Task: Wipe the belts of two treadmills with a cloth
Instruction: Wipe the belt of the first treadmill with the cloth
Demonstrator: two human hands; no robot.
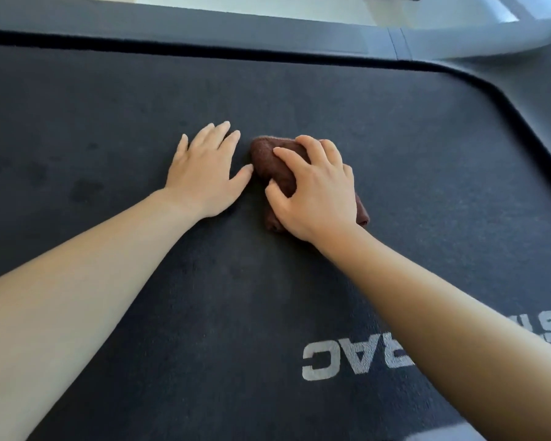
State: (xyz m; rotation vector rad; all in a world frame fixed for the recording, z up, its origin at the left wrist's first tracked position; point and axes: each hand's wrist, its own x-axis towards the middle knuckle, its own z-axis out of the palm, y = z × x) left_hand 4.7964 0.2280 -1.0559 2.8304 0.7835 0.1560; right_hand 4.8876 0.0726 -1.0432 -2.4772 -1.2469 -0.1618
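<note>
A dark treadmill belt (109, 97) fills most of the head view. A bunched brown cloth (269, 160) lies on it near the middle. My right hand (315, 189) sits on top of the cloth with curled fingers gripping it. My left hand (206, 168) lies flat on the belt just left of the cloth, fingers straight and spread, thumb tip close to the cloth's edge.
Grey side rail (236, 30) runs along the belt's far edge, curving into the grey motor cover (522, 74) at the right. White upside-down lettering (341, 358) is printed on the belt near my right forearm. Faint dark spots (83, 189) mark the belt at left.
</note>
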